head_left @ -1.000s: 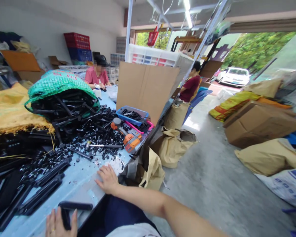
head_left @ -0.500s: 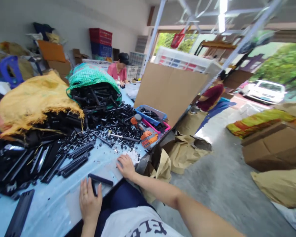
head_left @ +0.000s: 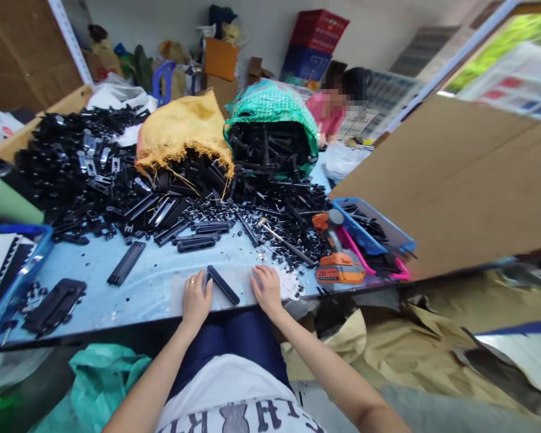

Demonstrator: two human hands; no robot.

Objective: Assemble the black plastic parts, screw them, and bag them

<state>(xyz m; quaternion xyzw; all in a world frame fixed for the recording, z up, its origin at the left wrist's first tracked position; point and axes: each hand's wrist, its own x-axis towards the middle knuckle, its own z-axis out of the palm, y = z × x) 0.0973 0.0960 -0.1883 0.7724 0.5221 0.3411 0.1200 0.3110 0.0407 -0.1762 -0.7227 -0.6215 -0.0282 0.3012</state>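
Note:
My left hand (head_left: 196, 299) lies flat on the pale blue table (head_left: 148, 288) near its front edge, fingers stretched, touching the near end of a long black plastic bar (head_left: 223, 284). My right hand (head_left: 265, 288) rests flat on the table just right of that bar, fingers open, holding nothing. Small black bits lie scattered right beside it. An orange cordless drill (head_left: 338, 255) lies a little to the right of my right hand.
A big heap of black plastic parts (head_left: 171, 192) spills from a yellow sack (head_left: 184, 129) and a green sack (head_left: 270, 105). Blue and pink trays (head_left: 369, 231) sit right, against a cardboard sheet (head_left: 455, 174). A blue bin (head_left: 13, 270) stands left. Another person (head_left: 338, 102) sits at the far end.
The view has swung left and down onto the table. Both hands stay flat on the table; the black bar now lies between them.

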